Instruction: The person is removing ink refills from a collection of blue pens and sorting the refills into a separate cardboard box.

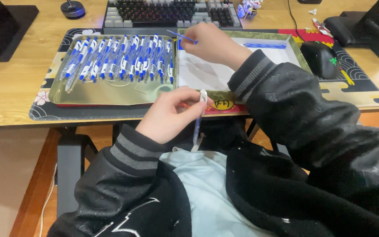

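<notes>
Left tray full of pens; right of it, a box with refills. Right hand pinching refill, left hand pinching barrel. Wooden desk.

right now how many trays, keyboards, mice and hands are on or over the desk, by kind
trays: 2
keyboard: 1
mouse: 1
hands: 2, the left hand holding a pen barrel, the right hand holding a blue refill
total: 6
Pens in the left tray overlap too much to count.
</notes>
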